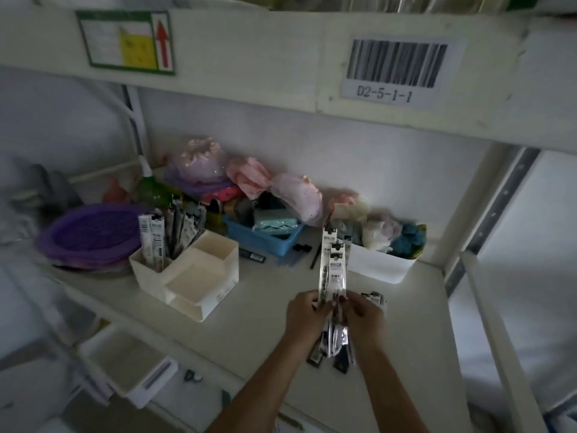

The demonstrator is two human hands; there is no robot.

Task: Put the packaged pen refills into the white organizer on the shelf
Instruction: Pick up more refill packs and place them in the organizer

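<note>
Presently held: packaged pen refills [332, 270], a small bunch, perhaps three, pinched between my left hand [307, 314] and right hand [363, 314]. White organizer [187, 273], some refills inside, left of my grip.

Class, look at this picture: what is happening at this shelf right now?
A person holds a bunch of packaged pen refills upright in both hands, left hand and right hand, above the shelf. The white organizer to the left already has several refill packs standing in its back compartment; its front compartments look empty.
</note>
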